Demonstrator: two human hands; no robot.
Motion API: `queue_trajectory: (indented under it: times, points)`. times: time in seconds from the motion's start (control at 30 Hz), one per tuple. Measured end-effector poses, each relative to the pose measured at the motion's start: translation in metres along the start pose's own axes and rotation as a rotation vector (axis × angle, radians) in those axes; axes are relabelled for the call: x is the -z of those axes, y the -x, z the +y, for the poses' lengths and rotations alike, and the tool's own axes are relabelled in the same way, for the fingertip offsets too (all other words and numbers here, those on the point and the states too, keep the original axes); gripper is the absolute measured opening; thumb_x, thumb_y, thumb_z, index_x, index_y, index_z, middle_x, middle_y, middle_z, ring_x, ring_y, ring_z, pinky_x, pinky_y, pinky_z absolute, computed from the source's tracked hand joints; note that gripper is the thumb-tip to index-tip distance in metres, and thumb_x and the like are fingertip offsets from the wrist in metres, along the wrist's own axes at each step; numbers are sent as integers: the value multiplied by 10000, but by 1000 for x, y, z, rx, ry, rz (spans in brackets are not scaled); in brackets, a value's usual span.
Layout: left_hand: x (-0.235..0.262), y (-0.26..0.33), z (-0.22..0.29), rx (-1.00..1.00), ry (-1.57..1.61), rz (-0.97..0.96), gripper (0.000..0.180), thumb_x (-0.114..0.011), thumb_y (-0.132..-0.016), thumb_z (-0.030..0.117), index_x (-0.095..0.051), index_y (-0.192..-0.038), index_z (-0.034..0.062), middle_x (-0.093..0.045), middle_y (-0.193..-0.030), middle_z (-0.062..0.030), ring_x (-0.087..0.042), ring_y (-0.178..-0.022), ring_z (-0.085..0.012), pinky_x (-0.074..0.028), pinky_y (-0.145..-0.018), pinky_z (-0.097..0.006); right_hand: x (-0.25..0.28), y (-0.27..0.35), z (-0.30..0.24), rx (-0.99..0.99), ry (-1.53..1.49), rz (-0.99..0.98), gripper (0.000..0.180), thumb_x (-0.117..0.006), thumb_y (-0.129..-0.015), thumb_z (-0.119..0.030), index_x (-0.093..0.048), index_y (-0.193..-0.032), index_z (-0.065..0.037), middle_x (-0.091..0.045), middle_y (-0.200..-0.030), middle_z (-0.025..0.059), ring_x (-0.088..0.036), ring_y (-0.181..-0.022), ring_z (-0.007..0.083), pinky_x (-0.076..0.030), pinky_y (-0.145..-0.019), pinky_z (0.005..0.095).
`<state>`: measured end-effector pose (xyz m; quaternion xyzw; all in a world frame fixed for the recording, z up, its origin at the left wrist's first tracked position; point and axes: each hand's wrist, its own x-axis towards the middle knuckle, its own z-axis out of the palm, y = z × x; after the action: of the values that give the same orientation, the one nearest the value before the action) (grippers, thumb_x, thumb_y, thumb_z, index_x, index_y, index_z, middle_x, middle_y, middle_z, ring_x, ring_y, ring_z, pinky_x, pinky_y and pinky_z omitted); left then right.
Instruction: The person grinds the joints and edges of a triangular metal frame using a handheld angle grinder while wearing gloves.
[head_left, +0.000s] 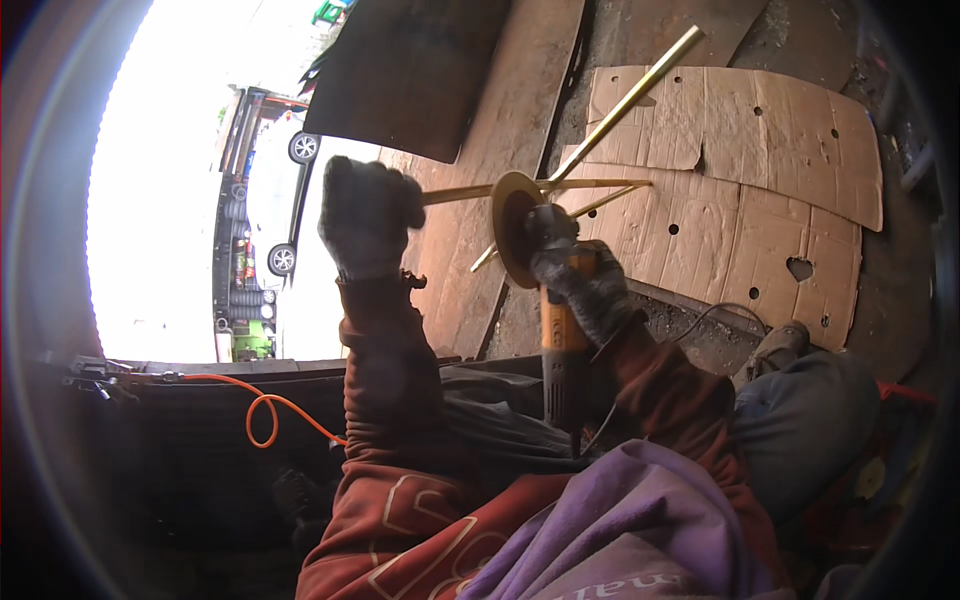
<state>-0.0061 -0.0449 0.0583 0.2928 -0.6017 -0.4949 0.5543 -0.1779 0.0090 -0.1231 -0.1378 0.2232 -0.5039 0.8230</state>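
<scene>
My left hand (368, 218), in a dark grey glove, is closed around the left end of a thin gold-coloured metal bar (458, 194). My right hand (592, 295), gloved too, grips an orange and black angle grinder (563, 335) near its head. The grinder's tan round disc (512, 230) stands on edge and overlaps the bar in view; whether it touches the metal I cannot tell. A second gold bar (640, 92) slants up to the right behind the disc, crossing the first. A shorter piece (610, 198) shows beside them.
Flattened cardboard (770, 215) with punched holes lies to the right on brown metal plates (480, 110). A dark sheet (410, 75) lies at the top. A thin cord (715, 306) curves near a shoe (780, 348). An orange hose (260, 400) loops at lower left. Outside stands a white vehicle (275, 200).
</scene>
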Motion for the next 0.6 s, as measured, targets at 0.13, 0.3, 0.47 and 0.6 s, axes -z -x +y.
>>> queue_trajectory:
  times: [0.13, 0.3, 0.47, 0.6]
  points:
    - [31, 8, 4, 7, -13, 432, 303, -376, -961, 242, -446, -688, 133, -406, -517, -38, -441, -458, -214, -397, -460, -344, -14, 10, 17, 33, 30, -91, 337, -769, -758, -113, -519, -979, -62, -636, -856, 58, -611, -697, 138, -525, -627, 290]
    - [22, 12, -7, 2, 70, 281, 341, -364, -967, 265, -449, -667, 126, -415, -510, -48, -426, -441, -218, -398, -467, -343, 6, -2, 9, -78, 64, 44, 315, -764, -765, -131, -550, -986, -64, -638, -848, 50, -608, -674, 130, -519, -614, 274]
    - [0, 9, -5, -12, 115, 181, 416, -283, -999, 328, -443, -679, 116, -392, -508, -66, -354, -396, -211, -364, -418, -332, 8, 0, 0, -121, 30, 10, 381, -796, -732, -148, -502, -961, -66, -603, -767, 39, -572, -626, 110, -492, -593, 271]
    - [5, 12, -5, -19, 93, 134, 433, -271, -1007, 331, -436, -685, 93, -386, -510, -64, -322, -375, -196, -335, -371, -327, -2, 6, 8, -7, 38, -30, 323, -759, -768, -131, -561, -1015, -64, -640, -864, 47, -613, -697, 125, -522, -629, 273]
